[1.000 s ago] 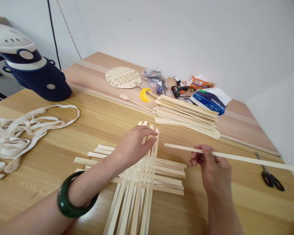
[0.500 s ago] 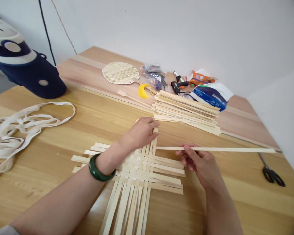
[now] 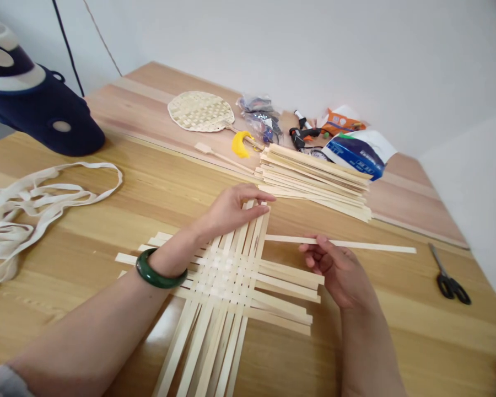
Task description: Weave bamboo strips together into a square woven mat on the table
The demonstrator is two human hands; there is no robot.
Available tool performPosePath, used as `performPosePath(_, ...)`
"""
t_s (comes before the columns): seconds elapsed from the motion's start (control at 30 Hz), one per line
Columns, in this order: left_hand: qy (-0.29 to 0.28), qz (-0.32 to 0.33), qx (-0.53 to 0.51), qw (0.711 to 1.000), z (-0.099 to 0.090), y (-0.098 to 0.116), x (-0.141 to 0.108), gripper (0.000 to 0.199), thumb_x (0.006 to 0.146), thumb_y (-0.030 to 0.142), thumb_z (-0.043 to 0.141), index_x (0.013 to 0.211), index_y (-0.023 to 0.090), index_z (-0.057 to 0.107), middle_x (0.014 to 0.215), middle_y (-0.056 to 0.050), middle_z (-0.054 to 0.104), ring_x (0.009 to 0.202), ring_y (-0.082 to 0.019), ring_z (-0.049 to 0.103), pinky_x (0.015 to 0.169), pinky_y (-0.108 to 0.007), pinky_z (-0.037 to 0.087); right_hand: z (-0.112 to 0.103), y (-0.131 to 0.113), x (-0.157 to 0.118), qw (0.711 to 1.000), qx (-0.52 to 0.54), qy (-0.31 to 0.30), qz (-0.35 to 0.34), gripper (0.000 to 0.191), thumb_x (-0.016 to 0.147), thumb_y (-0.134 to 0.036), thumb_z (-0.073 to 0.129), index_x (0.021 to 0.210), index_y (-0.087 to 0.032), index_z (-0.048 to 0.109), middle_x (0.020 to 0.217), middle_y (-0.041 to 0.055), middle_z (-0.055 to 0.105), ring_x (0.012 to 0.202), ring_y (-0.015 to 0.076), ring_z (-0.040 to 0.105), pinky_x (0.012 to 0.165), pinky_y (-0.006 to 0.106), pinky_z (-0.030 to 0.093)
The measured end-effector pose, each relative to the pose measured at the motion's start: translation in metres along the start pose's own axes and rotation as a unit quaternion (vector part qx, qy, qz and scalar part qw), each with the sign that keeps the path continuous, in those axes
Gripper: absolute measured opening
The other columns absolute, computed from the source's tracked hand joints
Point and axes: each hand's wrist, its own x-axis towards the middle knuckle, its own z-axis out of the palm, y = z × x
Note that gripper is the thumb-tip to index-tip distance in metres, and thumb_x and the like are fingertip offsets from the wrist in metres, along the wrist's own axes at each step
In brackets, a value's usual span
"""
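A half-woven mat of pale bamboo strips lies on the table, its loose ends spreading in four directions. At its far side my left hand, with a green bangle on the wrist, has thumb and fingers around the upright strip ends. My right hand is closed on a single long bamboo strip, pinched between thumb and fingers right of the mat. The left end of that strip passes in among the upright strips; how far it runs inside is hidden.
A stack of bamboo strips lies beyond the mat. Behind are a woven fan, a yellow item, a glue gun and a blue packet. Scissors lie right, white ribbon left, near a dark blue object.
The single strip has slid left, deeper among the upright strips, so less sticks out at the right. My left thumb and fingers have spread a little around the strip ends. The view shifted slightly.
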Motion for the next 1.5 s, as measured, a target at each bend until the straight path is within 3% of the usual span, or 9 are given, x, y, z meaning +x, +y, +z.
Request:
performPosePath(0.3,0.016,-0.014,-0.087,0.996,-0.010,0.014,0.003,0.022,0.082,0.027,0.073,0.102,0.018,0.076,0.102,-0.004,0.075,0.098,-0.017,0.066,0.089,-0.027,0.048,0.005,-0.001,0.001,0.993,0.101,-0.002,0.065,0.030,0.066,-0.042,0.083,0.083,-0.019,0.071,0.068,-0.0010,0.067,0.052,0.0080,0.052,0.041,0.017,0.037)
performPosePath(0.43,0.018,0.005,-0.133,0.991,-0.009,0.021,0.003,0.021,0.081,0.027,0.075,0.101,0.019,0.076,0.102,-0.005,0.076,0.100,-0.019,0.067,0.091,-0.029,0.049,0.012,0.003,0.001,0.986,0.138,-0.047,0.084,0.034,0.062,-0.042,0.086,0.081,-0.019,0.069,0.063,-0.0033,0.063,0.050,0.0068,0.051,0.038,0.015,0.036)
performPosePath(0.67,0.006,0.036,-0.148,0.988,-0.005,0.030,0.003,0.017,0.082,0.021,0.074,0.098,0.020,0.077,0.101,-0.003,0.077,0.097,-0.016,0.068,0.088,-0.025,0.051,0.032,0.012,-0.013,0.976,0.176,-0.106,0.073,0.027,0.079,-0.041,0.076,0.092,-0.018,0.072,0.069,-0.0019,0.065,0.056,0.0051,0.054,0.051,0.014,0.044)
performPosePath(0.83,-0.004,0.027,-0.144,0.989,-0.002,0.034,0.002,0.016,0.082,0.020,0.074,0.097,0.020,0.077,0.100,-0.003,0.077,0.095,-0.016,0.068,0.085,-0.025,0.051,0.044,0.007,-0.029,0.970,0.162,-0.167,0.077,0.024,0.081,-0.040,0.073,0.092,-0.019,0.074,0.076,0.0021,0.071,0.062,0.0112,0.062,0.059,0.021,0.050)
performPosePath(1.0,-0.009,0.031,-0.134,0.990,0.001,0.036,0.000,0.016,0.081,0.021,0.075,0.097,0.020,0.078,0.095,-0.003,0.076,0.091,-0.016,0.067,0.084,-0.026,0.051,0.056,0.003,-0.041,0.969,0.155,-0.169,0.092,0.021,0.086,-0.039,0.066,0.089,-0.019,0.074,0.078,0.0042,0.074,0.063,0.0152,0.067,0.061,0.026,0.053)
performPosePath(1.13,-0.006,0.021,-0.143,0.989,0.002,0.035,0.000,0.016,0.081,0.021,0.075,0.097,0.021,0.078,0.096,-0.003,0.076,0.092,-0.016,0.068,0.085,-0.026,0.051,0.046,0.009,-0.026,0.974,0.164,-0.132,0.085,0.026,0.083,-0.041,0.070,0.086,-0.016,0.073,0.078,0.0060,0.075,0.068,0.0163,0.070,0.065,0.027,0.057)
performPosePath(1.27,0.019,0.011,-0.151,0.988,0.000,0.034,0.002,0.017,0.081,0.023,0.075,0.097,0.020,0.078,0.100,-0.003,0.077,0.097,-0.017,0.068,0.088,-0.027,0.050,0.032,0.014,-0.006,0.973,0.190,-0.079,0.109,0.027,0.076,-0.040,0.077,0.081,-0.014,0.070,0.067,0.0042,0.073,0.056,0.0139,0.067,0.055,0.024,0.056)
performPosePath(1.37,0.030,0.003,-0.146,0.989,-0.003,0.032,0.003,0.016,0.081,0.024,0.075,0.096,0.020,0.077,0.100,-0.003,0.077,0.098,-0.018,0.069,0.089,-0.028,0.050,0.030,0.012,-0.001,0.964,0.226,-0.037,0.133,0.025,0.073,-0.039,0.078,0.074,-0.017,0.066,0.060,0.0008,0.069,0.052,0.0131,0.065,0.053,0.024,0.056)
performPosePath(1.5,0.042,-0.005,-0.138,0.990,-0.004,0.030,0.003,0.018,0.080,0.027,0.075,0.097,0.020,0.077,0.101,-0.003,0.077,0.098,-0.018,0.069,0.089,-0.029,0.050,0.033,0.008,-0.002,0.960,0.252,0.034,0.115,0.020,0.072,-0.031,0.079,0.073,-0.019,0.063,0.057,-0.0020,0.066,0.050,0.0119,0.063,0.053,0.022,0.056)
